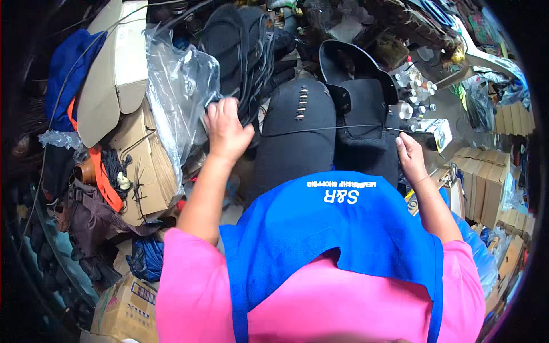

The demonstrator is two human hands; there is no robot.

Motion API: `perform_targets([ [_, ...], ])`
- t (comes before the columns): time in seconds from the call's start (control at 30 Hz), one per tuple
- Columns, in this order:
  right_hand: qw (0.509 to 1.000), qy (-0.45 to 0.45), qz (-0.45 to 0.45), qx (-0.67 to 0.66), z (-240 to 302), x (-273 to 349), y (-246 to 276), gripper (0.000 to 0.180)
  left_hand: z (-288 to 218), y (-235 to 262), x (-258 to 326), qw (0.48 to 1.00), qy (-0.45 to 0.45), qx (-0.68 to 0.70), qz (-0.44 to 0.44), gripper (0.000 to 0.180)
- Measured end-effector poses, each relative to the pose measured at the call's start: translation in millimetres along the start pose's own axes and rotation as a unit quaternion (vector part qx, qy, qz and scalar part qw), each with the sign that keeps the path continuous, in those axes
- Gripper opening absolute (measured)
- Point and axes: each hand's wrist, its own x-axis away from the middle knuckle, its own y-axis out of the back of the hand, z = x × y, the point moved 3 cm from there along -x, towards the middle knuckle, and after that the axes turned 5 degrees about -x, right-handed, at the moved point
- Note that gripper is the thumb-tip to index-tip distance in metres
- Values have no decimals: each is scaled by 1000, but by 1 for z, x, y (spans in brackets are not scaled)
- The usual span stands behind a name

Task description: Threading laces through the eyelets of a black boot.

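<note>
Two bare hands stretched a thin black cord (331,127) across the lap of a seated person in a pink top and blue apron (343,223), knees in ripped black trousers (297,131) pointing to the far side of a crowded workspace. The left hand (226,128) was closed in a fist around a bundle of black cords (254,68) that hung from the far clutter, just right of a crumpled clear plastic bag (180,86). The right hand (409,154) pinched the other end of the taut cord between its fingertips, near a cluster of small white bottles (414,94) and a small printed box (437,134). The cord ran level, just above both knees, from one hand to the other.

The work appeared to stand at the point of drawing a single cord free of the bundle and pulling it straight. The next move would likely call for a firm hold at the left while the right kept the line tight, so that the strand did not snag on its neighbours.

Cardboard boxes (143,160) stood stacked at the left, an orange strap (103,177) beside them; more flat cartons (486,177) lined the right.
</note>
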Motion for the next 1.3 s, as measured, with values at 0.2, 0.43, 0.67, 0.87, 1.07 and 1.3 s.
perform_targets([
  [0.2, 999, 22, 9, 35, 19, -10, -19, 29, -2, 18, -95, 993, -53, -101, -11, 40],
  [0.43, 996, 87, 1, 0, 26, -35, -42, 24, 31, 0, -191, 960, -168, -220, 50, 46],
  [0.67, 996, 60, 62, -36, 25, -63, -45, 17, 98, -51, -256, 941, -213, -237, 117, 46],
  [0.87, 995, 48, 82, -25, 21, -80, -44, 16, 163, -120, -277, 868, -91, -418, 250, 38],
  [1.07, 995, 46, 79, -32, 22, -92, -55, 19, 157, -128, -276, 887, 82, -328, 315, 62],
  [1.3, 990, 105, 82, -40, 44, -121, -72, 29, 99, -101, -208, 943, 127, -72, 299, 54],
])
